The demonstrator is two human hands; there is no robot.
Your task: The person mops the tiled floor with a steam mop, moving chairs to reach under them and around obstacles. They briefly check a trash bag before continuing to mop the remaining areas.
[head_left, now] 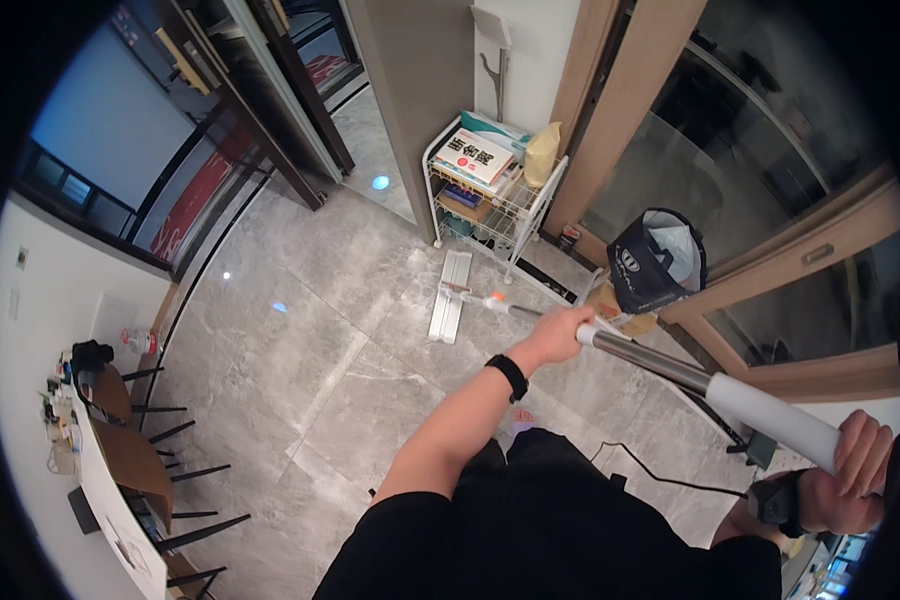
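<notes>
My left hand (559, 334) is wrapped around the metal pole (649, 360) of a flat mop, just beside a white collar on it. At the far right, my right hand (855, 472) grips the thick white handle (769, 420) at the pole's upper end. The pole slants down and leftward to the flat mop head (451, 300), a pale ribbed plate lying on the grey marbled floor tiles (330, 337). An orange part shows near the joint. The underside of the mop head is hidden.
Ahead stands a white wire trolley (521, 217) holding books (472, 155) and packets. A dark tote bag (656, 262) and cardboard sit by the wood-framed glass doors (817, 255). Brown chairs (131, 457) flank a white table (116, 517) on the left. A black cable (667, 480) crosses the floor at right.
</notes>
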